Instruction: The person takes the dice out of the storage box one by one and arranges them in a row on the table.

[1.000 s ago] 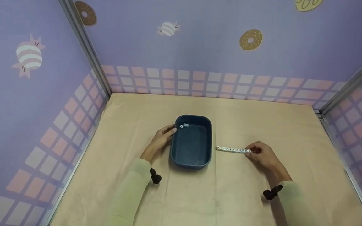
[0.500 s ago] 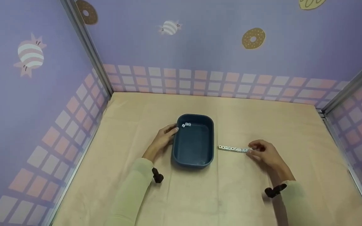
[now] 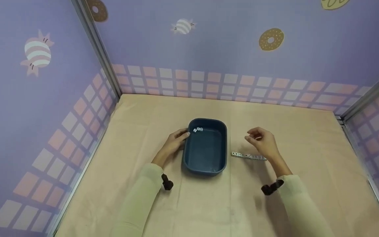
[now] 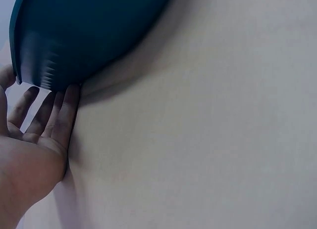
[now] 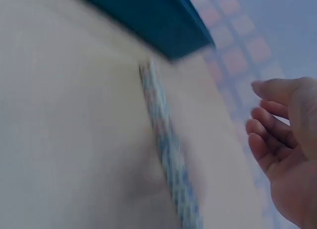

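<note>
My left hand (image 3: 173,142) holds the left wall of a dark blue rectangular bin (image 3: 206,151), thumb on its rim and fingers along the outside, as the left wrist view also shows. A few small white cubes (image 3: 198,129) with dark marks lie in the bin's far left corner. To the right of the bin, a straight row of similar small cubes (image 3: 250,156) lies on the cloth. Above and behind that row hovers my right hand (image 3: 264,142), its fingers loosely bent, thumb and forefinger apart, with nothing visible between them. The row is blurred in the right wrist view.
Beige cloth (image 3: 150,118) covers the table. Purple panels (image 3: 222,42) with sweets and checks printed on them stand at the back and both sides, joined by metal posts (image 3: 95,46). A dark camera mount sits on each wrist.
My right hand has let go of the right end of the row and risen, moving left and away from me. The left hand stays on the bin. The whole view has shifted slightly.
</note>
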Demonstrator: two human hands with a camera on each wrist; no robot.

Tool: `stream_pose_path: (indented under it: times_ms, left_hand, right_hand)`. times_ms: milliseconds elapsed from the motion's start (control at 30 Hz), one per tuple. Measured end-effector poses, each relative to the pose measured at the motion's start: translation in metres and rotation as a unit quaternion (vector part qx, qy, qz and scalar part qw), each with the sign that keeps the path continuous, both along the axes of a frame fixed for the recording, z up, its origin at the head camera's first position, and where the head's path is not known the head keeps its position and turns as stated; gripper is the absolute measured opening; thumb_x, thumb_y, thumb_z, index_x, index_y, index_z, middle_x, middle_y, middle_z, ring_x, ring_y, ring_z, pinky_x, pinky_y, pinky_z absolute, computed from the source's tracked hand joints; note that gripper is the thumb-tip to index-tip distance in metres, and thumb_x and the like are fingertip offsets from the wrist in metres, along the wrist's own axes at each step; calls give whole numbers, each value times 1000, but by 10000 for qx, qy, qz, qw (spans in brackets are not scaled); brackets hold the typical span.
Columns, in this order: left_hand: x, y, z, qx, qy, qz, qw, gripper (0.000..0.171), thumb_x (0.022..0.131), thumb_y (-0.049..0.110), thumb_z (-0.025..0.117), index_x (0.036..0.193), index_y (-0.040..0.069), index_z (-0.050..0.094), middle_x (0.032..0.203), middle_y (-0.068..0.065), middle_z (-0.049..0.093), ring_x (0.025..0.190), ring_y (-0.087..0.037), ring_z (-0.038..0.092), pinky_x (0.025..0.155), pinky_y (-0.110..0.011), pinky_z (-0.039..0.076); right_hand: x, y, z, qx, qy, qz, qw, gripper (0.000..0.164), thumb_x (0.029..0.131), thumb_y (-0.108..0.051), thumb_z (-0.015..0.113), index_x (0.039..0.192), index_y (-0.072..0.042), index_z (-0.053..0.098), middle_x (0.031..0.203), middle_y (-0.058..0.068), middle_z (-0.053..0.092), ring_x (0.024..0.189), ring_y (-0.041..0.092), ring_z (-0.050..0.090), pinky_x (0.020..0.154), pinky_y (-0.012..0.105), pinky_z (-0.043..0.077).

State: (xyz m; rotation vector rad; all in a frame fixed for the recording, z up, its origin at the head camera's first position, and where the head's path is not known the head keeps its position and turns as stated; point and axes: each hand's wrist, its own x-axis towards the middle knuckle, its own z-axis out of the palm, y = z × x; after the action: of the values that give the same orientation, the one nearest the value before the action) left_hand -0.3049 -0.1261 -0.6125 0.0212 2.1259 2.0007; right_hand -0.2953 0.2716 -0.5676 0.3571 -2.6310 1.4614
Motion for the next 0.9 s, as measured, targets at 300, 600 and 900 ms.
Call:
stream_pose_path:
  times_ms: [300, 600, 900]
  left_hand:
    - [-1, -4, 3, -197, 207, 37, 9996, 56, 106, 41, 65, 154, 12, 57, 154, -11, 57, 141, -30, 55, 119, -44, 42]
    - [-1, -8, 3, -39, 202, 78, 9998, 51, 108, 34, 64, 152, 9, 58, 151, -12, 59, 134, -29, 61, 114, -43, 48]
    - [0, -3, 1, 5, 144, -60, 9999, 53, 107, 37, 65, 152, 10, 58, 151, -11, 59, 132, -27, 63, 109, -40, 52]
  right_hand:
    - [-13, -116, 21, -427, 534, 586, 9959, 23, 95, -7, 81, 114, 2, 75, 100, 10, 72, 91, 22, 66, 78, 28, 54]
    - [-32, -173, 9, -583, 246, 755, 9951, 27, 95, -3, 78, 121, 4, 72, 112, 14, 71, 100, 25, 69, 89, 34, 58]
    - [-39, -187, -19, -220, -82, 144, 9996, 35, 93, -7, 81, 125, 3, 70, 119, 17, 69, 109, 30, 67, 97, 43, 57]
